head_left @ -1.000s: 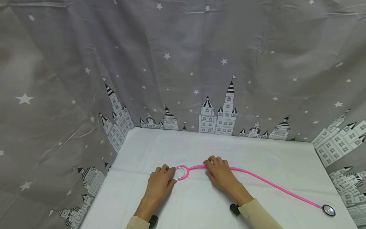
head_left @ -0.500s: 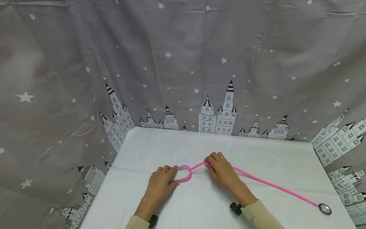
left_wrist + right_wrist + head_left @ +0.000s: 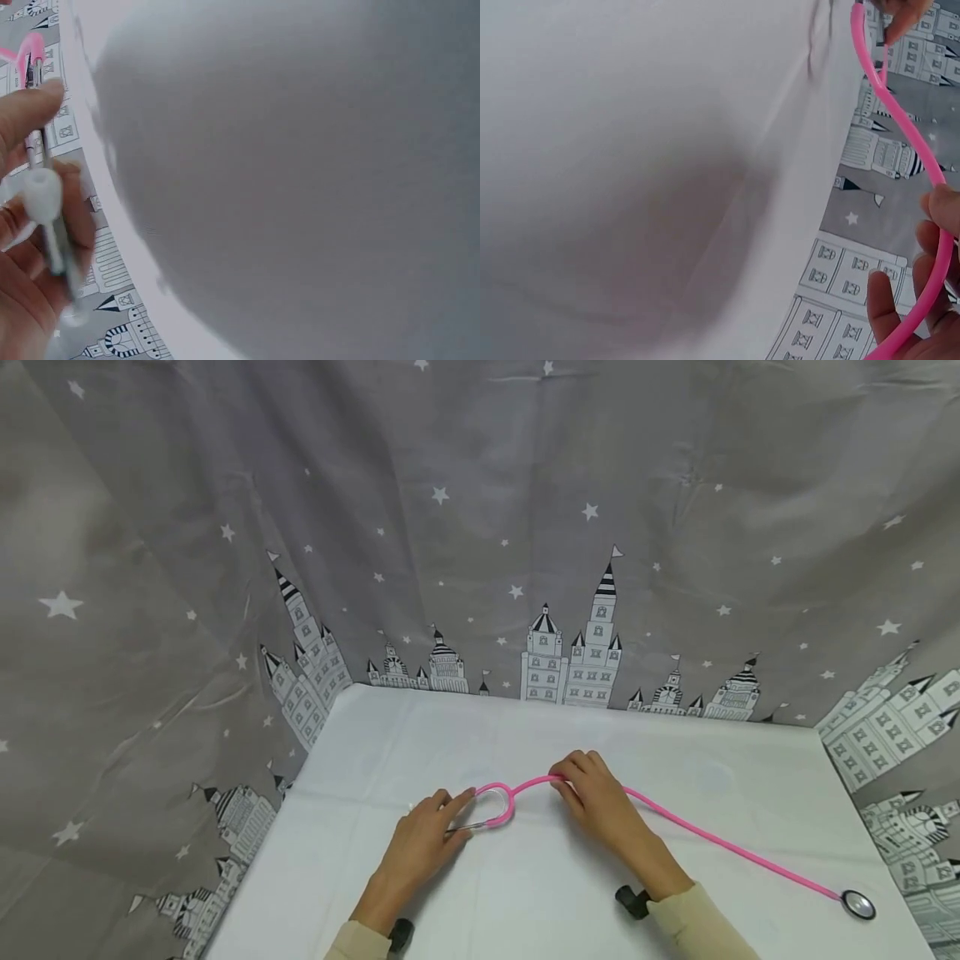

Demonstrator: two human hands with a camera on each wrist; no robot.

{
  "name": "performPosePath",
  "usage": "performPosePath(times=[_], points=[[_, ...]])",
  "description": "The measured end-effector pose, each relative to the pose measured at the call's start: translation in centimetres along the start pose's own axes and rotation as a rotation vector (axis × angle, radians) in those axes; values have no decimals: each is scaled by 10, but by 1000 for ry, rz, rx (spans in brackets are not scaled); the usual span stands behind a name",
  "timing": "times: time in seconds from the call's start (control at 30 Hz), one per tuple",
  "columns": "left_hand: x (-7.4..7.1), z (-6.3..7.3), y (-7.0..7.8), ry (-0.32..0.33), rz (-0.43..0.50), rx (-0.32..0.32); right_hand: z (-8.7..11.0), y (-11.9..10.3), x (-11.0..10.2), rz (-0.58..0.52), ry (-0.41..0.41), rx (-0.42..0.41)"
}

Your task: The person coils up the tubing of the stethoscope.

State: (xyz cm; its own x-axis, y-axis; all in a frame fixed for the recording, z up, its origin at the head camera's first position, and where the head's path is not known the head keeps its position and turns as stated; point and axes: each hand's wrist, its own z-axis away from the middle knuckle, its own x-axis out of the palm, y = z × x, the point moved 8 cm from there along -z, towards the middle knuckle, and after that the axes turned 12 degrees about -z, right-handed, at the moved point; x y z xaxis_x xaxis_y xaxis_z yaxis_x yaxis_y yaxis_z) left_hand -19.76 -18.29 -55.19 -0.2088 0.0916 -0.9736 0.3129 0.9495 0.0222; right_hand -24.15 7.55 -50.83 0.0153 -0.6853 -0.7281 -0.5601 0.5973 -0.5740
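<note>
Fingers (image 3: 457, 804) of the left hand (image 3: 420, 843) pinch the pink stethoscope (image 3: 750, 857) by its ear tubes (image 3: 470, 827); the right hand (image 3: 600, 802), at the left's three o'clock, grips its tubing (image 3: 913, 131) — chestpiece (image 3: 858, 904) farther out, towards four o'clock, on the bench (image 3: 540, 902).

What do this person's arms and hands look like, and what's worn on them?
The left hand and right hand wear no gloves. The left sleeve and right sleeve are pale beige. A small black device shows at the left wrist and another black device at the right.

Grey cloth backdrop (image 3: 480, 452), white stars (image 3: 61, 605), printed castles (image 3: 596, 664), white table (image 3: 525, 897)
</note>
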Motion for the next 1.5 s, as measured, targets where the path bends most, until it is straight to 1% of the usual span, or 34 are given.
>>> performPosePath(times=[0.13,0.27,0.37,0.5,0.8,0.9,1.0,1.2,1.5], points=[[-9,-2,5,57,34,65,7,0,-11,-15,18,-21],[-18,-3,10,97,24,110,13,-2,-22,-16,38,-58],[-25,-1,13,133,30,125,17,-5,-28,-13,48,-88],[-30,1,15,184,79,135,19,-10,-33,-18,64,-124],[-38,0,20,245,153,147,21,-12,-41,-34,75,-131],[-40,-1,23,258,172,155,21,-12,-42,-47,75,-122],[-42,-1,26,265,170,156,20,-12,-43,-60,72,-121],[-43,-2,29,264,162,147,18,-16,-44,-79,85,-164],[-46,-5,34,230,178,128,13,-22,-45,-102,91,-176]])
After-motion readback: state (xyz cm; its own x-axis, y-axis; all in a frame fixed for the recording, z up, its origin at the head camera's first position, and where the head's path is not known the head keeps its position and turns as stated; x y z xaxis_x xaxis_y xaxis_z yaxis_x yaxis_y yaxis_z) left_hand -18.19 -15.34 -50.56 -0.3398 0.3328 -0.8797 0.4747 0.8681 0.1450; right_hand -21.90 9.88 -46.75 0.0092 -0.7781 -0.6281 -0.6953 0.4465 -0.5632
